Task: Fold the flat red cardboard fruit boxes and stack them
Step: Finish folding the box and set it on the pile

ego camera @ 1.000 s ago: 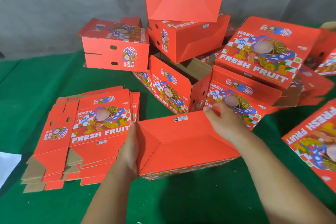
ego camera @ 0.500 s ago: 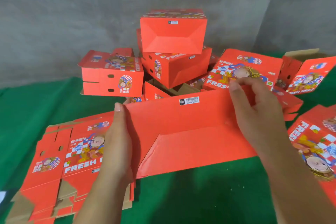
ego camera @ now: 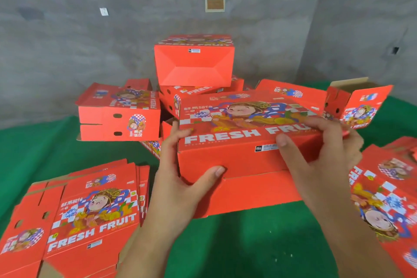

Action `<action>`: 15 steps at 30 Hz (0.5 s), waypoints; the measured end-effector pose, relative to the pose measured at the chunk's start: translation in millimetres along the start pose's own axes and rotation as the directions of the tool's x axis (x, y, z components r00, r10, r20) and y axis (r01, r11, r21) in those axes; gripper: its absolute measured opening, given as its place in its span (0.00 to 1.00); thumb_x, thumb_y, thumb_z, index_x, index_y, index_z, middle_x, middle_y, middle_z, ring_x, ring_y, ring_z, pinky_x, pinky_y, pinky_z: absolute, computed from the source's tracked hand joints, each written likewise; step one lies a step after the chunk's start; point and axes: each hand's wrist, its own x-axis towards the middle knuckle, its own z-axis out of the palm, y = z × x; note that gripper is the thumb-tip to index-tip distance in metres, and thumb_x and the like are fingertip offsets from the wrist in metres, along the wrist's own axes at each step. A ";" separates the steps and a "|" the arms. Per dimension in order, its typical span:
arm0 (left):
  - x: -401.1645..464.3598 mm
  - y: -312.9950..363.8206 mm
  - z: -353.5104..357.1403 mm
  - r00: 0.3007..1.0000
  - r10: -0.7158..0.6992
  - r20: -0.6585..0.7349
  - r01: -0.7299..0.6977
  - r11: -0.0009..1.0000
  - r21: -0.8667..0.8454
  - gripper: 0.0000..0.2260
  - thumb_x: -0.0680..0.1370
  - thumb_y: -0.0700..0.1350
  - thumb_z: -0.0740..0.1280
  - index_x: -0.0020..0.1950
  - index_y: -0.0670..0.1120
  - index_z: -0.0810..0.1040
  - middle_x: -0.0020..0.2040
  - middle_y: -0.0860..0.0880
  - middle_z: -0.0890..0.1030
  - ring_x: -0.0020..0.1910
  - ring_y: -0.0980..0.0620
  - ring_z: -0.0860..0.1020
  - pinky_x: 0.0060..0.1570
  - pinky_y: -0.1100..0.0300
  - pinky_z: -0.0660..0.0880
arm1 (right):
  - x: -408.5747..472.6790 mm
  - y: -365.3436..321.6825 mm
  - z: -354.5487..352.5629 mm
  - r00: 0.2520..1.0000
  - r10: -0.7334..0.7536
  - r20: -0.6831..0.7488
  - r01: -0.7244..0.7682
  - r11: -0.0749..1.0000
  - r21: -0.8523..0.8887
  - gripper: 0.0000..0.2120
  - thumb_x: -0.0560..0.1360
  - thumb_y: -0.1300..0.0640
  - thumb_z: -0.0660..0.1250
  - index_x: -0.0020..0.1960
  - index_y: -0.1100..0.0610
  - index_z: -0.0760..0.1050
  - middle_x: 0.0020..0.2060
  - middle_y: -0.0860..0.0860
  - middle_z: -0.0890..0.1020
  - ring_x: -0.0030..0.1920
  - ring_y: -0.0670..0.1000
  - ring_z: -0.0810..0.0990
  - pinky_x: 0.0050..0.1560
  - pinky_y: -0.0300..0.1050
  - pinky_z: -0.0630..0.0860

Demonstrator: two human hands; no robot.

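Single head view (worn), close above green table (ego camera: 237, 244), facing forward-down toward grey wall (ego camera: 259, 29).

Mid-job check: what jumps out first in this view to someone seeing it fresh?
The red box held up at center, printed FRESH FRUIT, gripped by the left hand at its left end and the right hand at its right. Behind it, folded boxes pile up against the gray wall. A stack of flat boxes lies at lower left on the green cloth.
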 end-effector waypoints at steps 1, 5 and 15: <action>1.1 -5.2 10.7 1.000 0.005 0.010 -0.005 1.000 0.015 0.33 0.70 0.55 0.80 0.71 0.59 0.69 0.81 0.59 0.64 0.77 0.59 0.68 0.71 0.64 0.68 | 8.6 6.6 -2.5 0.999 -0.039 -0.013 0.039 0.999 -0.006 0.33 0.62 0.28 0.68 0.62 0.41 0.72 0.71 0.53 0.61 0.67 0.44 0.56 0.73 0.54 0.59; 17.9 -22.8 59.3 0.999 0.007 -0.045 -0.007 1.000 -0.016 0.29 0.69 0.55 0.79 0.66 0.57 0.71 0.82 0.61 0.59 0.78 0.65 0.62 0.72 0.69 0.63 | 51.6 39.0 -17.3 0.982 -0.161 0.095 0.163 0.987 -0.011 0.37 0.57 0.30 0.75 0.63 0.38 0.72 0.75 0.50 0.56 0.76 0.46 0.54 0.77 0.50 0.58; 136.9 -32.8 215.5 0.983 0.075 -0.168 -0.002 0.917 0.400 0.24 0.76 0.44 0.77 0.71 0.54 0.77 0.67 0.48 0.67 0.70 0.51 0.68 0.73 0.59 0.62 | 212.0 152.6 -3.6 0.989 -0.141 0.051 0.149 0.966 -0.209 0.37 0.73 0.43 0.76 0.77 0.44 0.65 0.80 0.62 0.51 0.80 0.62 0.51 0.79 0.57 0.49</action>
